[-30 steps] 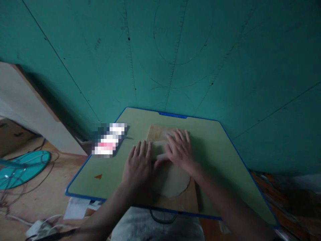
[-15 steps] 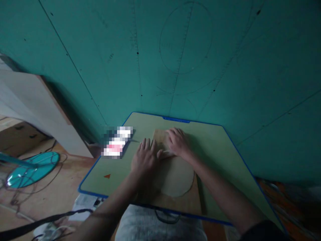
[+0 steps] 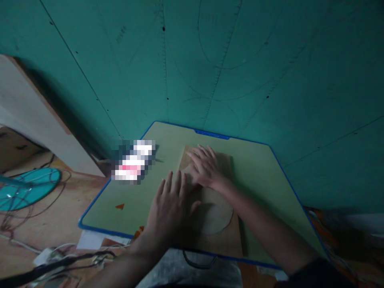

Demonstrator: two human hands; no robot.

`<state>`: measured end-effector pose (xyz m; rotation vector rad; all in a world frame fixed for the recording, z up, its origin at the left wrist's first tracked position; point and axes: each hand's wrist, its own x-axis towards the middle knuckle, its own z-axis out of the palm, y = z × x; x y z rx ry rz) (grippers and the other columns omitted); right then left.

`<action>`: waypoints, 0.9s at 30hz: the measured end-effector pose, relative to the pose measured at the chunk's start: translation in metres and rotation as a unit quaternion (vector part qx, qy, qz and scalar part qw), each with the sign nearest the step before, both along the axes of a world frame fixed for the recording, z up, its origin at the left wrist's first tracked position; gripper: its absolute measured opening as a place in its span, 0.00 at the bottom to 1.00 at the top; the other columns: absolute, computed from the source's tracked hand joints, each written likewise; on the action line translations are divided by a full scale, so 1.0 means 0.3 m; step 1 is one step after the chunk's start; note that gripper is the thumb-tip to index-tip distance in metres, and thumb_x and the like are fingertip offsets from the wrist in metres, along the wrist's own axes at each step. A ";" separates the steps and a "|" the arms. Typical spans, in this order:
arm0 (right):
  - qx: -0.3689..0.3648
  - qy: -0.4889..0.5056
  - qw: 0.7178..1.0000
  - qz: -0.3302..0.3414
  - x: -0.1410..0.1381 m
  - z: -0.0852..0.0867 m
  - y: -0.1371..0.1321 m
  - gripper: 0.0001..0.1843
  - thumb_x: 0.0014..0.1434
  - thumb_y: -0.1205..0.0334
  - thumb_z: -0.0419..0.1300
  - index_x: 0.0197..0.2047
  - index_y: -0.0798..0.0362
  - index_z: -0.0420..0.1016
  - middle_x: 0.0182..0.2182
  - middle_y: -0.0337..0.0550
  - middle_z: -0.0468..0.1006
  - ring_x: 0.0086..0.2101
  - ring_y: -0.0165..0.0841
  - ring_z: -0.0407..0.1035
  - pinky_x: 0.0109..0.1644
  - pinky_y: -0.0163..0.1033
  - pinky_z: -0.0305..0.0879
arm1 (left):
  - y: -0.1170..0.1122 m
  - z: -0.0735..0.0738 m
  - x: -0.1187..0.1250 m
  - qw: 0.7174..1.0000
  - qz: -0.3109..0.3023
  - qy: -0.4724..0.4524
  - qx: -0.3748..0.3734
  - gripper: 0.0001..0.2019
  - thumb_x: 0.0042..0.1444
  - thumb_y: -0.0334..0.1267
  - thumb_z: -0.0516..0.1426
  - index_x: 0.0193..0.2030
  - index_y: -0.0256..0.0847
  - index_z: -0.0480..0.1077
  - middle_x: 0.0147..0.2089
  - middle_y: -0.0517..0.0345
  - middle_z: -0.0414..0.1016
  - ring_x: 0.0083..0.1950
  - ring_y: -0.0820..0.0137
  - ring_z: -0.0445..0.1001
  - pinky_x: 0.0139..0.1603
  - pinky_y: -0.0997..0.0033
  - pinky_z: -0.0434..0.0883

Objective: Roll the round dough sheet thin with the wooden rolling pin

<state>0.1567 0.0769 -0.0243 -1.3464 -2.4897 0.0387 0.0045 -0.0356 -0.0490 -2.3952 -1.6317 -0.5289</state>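
Observation:
A flat, pale round sheet of dough (image 3: 216,214) lies on a wooden board (image 3: 222,243). My right hand (image 3: 205,166) rests palm down over the far part of the dough, its fingers spread and reaching toward the board's far edge. At the near left, my left hand (image 3: 169,200) is stretched out with fingers and thumb apart, over the left side of the board and dough. Whether its palm touches the dough is hidden. Neither hand grips anything.
The board lies on a small pale table (image 3: 264,192) with a blue rim, close to a green wall (image 3: 192,60). A blurred-out lit screen (image 3: 135,162) and an orange scrap (image 3: 120,206) are at the left. Cables and a teal round base (image 3: 33,188) stand on the floor.
My left hand has moved nearer to me, away from my right hand, and its fingers have straightened. My right hand has flattened and spread over the dough's far part. The view has shifted slightly.

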 end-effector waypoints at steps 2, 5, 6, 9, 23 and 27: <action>-0.021 0.003 1.000 0.017 -0.057 0.007 0.083 0.25 0.65 0.61 0.51 0.64 0.56 0.69 0.62 0.51 0.70 0.66 0.44 0.54 0.72 0.54 0.40 | 0.063 -0.002 -0.044 1.000 0.007 -0.015 -0.004 0.33 0.67 0.56 0.47 0.66 0.27 0.61 0.65 0.27 0.67 0.68 0.42 0.63 0.63 0.44 0.67; -0.040 0.010 0.998 0.037 -0.132 0.013 0.174 0.24 0.66 0.63 0.50 0.63 0.57 0.69 0.61 0.51 0.71 0.64 0.41 0.57 0.70 0.50 0.46 | 0.136 -0.006 -0.106 0.999 0.027 -0.025 0.001 0.33 0.68 0.56 0.46 0.63 0.24 0.64 0.62 0.25 0.69 0.69 0.41 0.62 0.64 0.43 0.66; -0.043 0.013 0.998 0.041 -0.151 0.016 0.194 0.23 0.66 0.64 0.50 0.62 0.57 0.70 0.60 0.51 0.72 0.63 0.41 0.58 0.69 0.48 0.47 | 0.153 -0.008 -0.121 0.999 0.035 -0.026 0.002 0.33 0.68 0.56 0.46 0.62 0.25 0.65 0.62 0.26 0.69 0.69 0.42 0.62 0.64 0.42 0.66; -0.038 0.014 0.999 0.035 -0.180 0.027 0.217 0.21 0.66 0.66 0.51 0.59 0.57 0.73 0.58 0.52 0.74 0.61 0.39 0.61 0.68 0.46 0.51 | 0.170 -0.010 -0.136 0.997 0.067 -0.032 -0.002 0.31 0.68 0.55 0.47 0.60 0.26 0.66 0.61 0.26 0.70 0.68 0.43 0.64 0.63 0.42 0.67; 0.066 0.044 0.997 -0.019 0.251 -0.067 -0.371 0.22 0.70 0.59 0.49 0.62 0.56 0.70 0.63 0.53 0.71 0.65 0.43 0.59 0.68 0.56 0.56 | -0.132 0.054 0.051 0.986 -0.142 -0.089 -0.017 0.20 0.62 0.21 0.50 0.56 0.41 0.71 0.57 0.50 0.78 0.57 0.63 0.77 0.54 0.64 0.78; 0.103 0.069 0.992 -0.014 0.304 -0.057 -0.433 0.19 0.70 0.60 0.49 0.57 0.55 0.74 0.56 0.53 0.76 0.59 0.43 0.66 0.61 0.52 0.65 | -0.174 0.050 0.061 0.974 -0.191 -0.121 0.002 0.19 0.62 0.22 0.48 0.55 0.38 0.71 0.55 0.48 0.79 0.56 0.63 0.77 0.52 0.64 0.78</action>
